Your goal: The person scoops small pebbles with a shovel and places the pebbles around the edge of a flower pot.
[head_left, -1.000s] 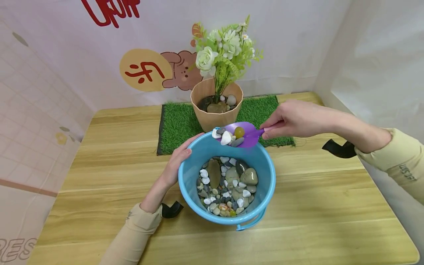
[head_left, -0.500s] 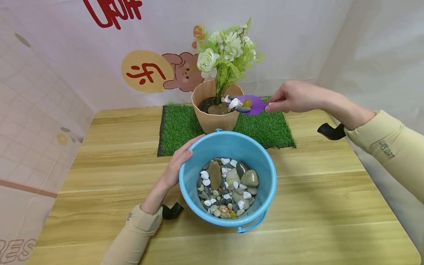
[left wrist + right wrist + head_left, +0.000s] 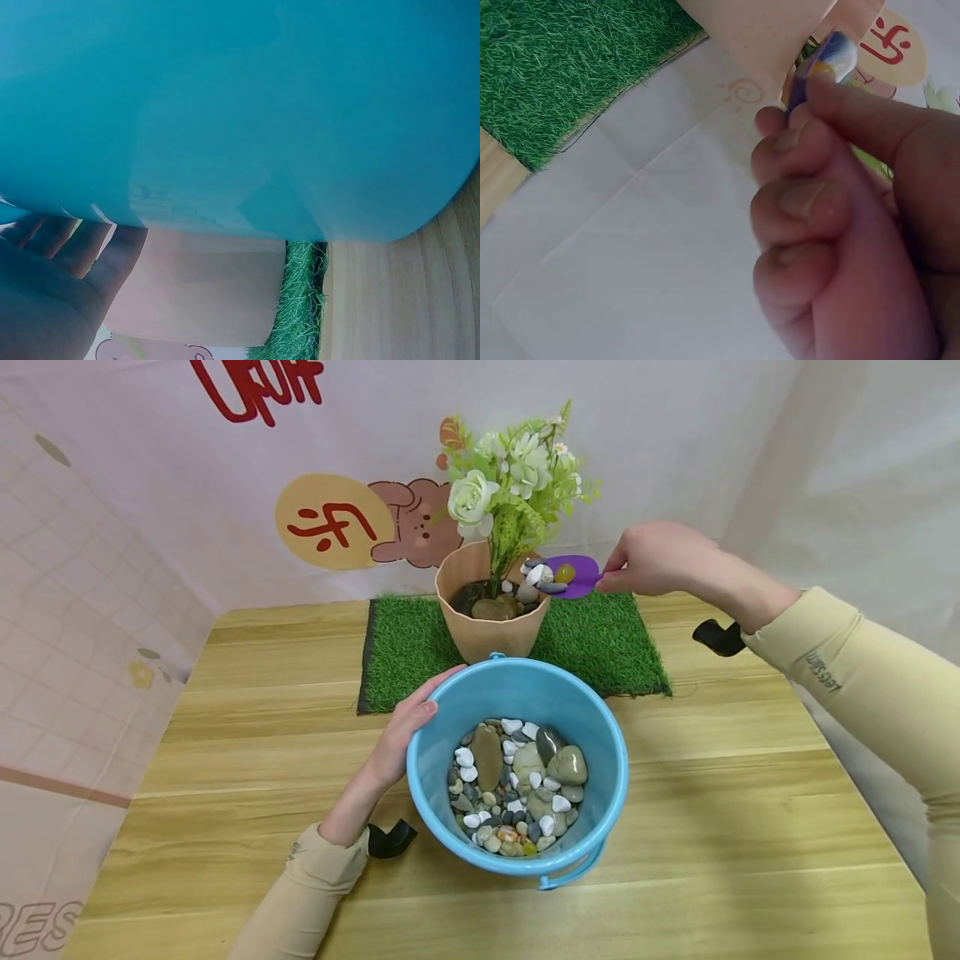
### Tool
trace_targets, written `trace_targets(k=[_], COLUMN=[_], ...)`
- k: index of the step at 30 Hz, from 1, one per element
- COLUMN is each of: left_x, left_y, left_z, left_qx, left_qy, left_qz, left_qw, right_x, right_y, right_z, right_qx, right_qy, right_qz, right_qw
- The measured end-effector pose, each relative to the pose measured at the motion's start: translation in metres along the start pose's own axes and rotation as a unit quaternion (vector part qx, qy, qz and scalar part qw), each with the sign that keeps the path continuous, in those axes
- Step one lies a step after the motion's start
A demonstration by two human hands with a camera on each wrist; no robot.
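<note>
My right hand (image 3: 663, 558) grips a small toy shovel, its purple blade (image 3: 581, 575) level over the right rim of the peach flowerpot (image 3: 491, 632). White, grey and yellow pebbles (image 3: 538, 575) lie on the blade. In the right wrist view, fingers (image 3: 799, 202) curl round the pink handle (image 3: 866, 277). My left hand (image 3: 401, 731) holds the left rim of the blue bucket (image 3: 517, 681), thumb over the edge. Seen from the left wrist, the fingers (image 3: 112, 262) lie along the bucket's outer wall. Stones (image 3: 487, 758) of several sizes cover the bucket's bottom.
White artificial flowers (image 3: 472, 502) with green leaves rise from the pot, around them stones (image 3: 493, 608). The pot stands on an artificial grass mat (image 3: 405, 647) at the back of the wooden table (image 3: 750, 827). Printed cloth (image 3: 637, 435) hangs behind.
My right hand has carried the loaded shovel from above the bucket's far rim up and away to the flowerpot's right rim. The left hand and bucket stay in place.
</note>
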State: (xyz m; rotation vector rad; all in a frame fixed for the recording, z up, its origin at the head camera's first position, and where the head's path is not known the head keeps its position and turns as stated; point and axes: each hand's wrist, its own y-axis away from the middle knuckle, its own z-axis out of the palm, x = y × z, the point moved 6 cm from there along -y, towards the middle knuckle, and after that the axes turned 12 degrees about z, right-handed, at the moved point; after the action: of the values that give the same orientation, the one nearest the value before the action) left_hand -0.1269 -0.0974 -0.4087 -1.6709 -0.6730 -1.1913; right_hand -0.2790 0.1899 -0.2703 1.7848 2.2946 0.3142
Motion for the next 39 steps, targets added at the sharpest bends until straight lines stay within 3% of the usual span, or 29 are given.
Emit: trace_targets(k=[8,19,33,39], left_x=[0.0,0.003,0.004,0.003], left_y=[0.003,0.003,0.001,0.0], left_z=[0.0,0.0,0.002,0.005], left_qx=[-0.001,0.005,0.007,0.007], left_qy=[-0.013,-0.013,-0.012,-0.012], left_qz=[0.001,-0.002,0.003,0.0], left_qw=[0.9999,0.9999,0.9999,0.9999], right_x=[-0.013,-0.015,-0.013,-0.009], right_y=[0.0,0.006,0.027,0.04], right_z=[-0.003,-0.019,-0.009,0.002], right_qx=[0.029,0.08,0.105,0.137], right_qy=[0.024,0.062,0.046,0.021], right_qz=[0.04,0.088,0.046,0.023], right_qw=[0.999,0.991,0.992,0.99])
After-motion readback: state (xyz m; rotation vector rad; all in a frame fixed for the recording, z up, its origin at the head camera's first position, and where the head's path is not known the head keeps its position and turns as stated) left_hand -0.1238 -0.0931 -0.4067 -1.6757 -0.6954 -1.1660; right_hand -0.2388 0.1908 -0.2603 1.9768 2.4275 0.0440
